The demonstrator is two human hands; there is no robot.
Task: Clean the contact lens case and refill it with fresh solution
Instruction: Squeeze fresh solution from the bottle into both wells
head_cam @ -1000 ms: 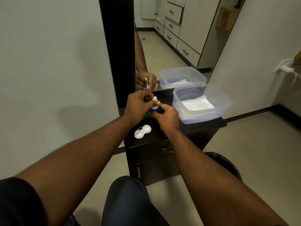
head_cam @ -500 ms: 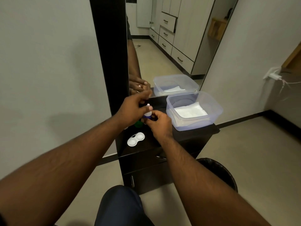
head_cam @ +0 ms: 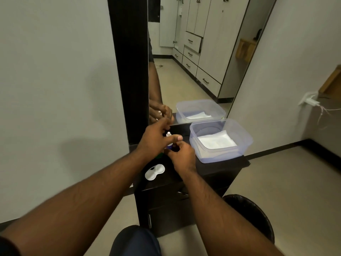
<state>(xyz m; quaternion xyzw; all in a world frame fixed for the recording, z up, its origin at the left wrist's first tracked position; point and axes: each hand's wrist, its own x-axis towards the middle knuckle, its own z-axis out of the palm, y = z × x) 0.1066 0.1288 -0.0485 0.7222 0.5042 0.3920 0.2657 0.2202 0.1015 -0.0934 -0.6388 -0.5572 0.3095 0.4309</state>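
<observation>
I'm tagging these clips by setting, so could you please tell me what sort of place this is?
Probably a bedroom or dressing area at home. A tall mirror stands over a small dark cabinet and reflects a wardrobe with drawers; a phone charger is plugged into the wall, and a bin sits on the floor.

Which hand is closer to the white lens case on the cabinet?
Right. The right hand holds the bottle just above and right of the lens case; the left hand is farther back, above it.

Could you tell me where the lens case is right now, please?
In the head view, the lens case lies on the dark cabinet near its left front edge, below the left hand and apart from both hands.
</observation>
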